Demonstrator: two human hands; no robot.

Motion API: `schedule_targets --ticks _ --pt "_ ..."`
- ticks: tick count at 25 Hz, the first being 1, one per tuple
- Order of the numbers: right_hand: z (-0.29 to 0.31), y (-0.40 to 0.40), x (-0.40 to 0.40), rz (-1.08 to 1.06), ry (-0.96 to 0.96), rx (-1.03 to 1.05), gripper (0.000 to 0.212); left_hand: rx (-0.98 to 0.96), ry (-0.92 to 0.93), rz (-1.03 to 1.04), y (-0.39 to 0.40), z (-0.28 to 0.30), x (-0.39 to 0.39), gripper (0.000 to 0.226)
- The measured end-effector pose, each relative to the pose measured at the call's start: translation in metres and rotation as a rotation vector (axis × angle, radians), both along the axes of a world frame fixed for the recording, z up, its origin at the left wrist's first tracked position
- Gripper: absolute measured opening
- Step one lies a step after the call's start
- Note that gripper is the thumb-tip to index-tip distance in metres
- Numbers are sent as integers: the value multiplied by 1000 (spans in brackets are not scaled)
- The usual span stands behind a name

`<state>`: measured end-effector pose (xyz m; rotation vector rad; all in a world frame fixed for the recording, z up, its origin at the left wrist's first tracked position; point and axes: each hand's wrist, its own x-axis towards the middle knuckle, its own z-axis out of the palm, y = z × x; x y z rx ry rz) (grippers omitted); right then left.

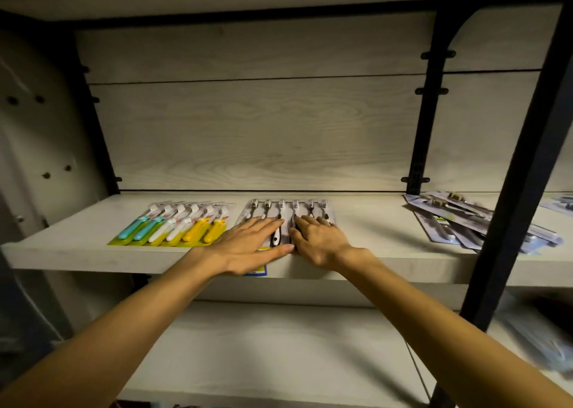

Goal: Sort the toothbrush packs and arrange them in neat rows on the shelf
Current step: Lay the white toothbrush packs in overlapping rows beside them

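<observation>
Toothbrush packs (286,213) | judged light, slippery blister card, best slid flat | pressed under flat left hand (248,246) and loosely bent right hand (319,241), nothing gripped

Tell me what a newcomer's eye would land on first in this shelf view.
First the two hands: the left hand and right hand lie flat, side by side, on the grey packs at the middle of the shelf. Next, the bright row of teal, white and yellow packs just left of them. Last, the loose pile of packs at the right, behind the black post.
</observation>
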<state>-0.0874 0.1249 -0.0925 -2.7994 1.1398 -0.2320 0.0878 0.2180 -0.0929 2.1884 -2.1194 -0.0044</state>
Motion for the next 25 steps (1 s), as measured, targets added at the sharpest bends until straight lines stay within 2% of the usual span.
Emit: schedule_targets --ticks 7,12,15,18,21,25 --pt "-1 28 56 -37 -77 42 57 -34 20 -5 22 -3 57 107" --pt "2 33 63 -58 -80 53 56 -14 52 -21 25 -3 67 105" --pt "2 30 52 -39 -53 23 54 0 88 -28 20 -4 67 88" --pt "0 32 26 -109 -91 -22 58 24 100 0 18 -6 64 74" --pt "0 35 -8 -164 -50 -57 63 -61 23 2 19 -6 45 69" --pt "12 46 -58 -158 -53 -115 64 -172 1 -153 14 0 -8 70"
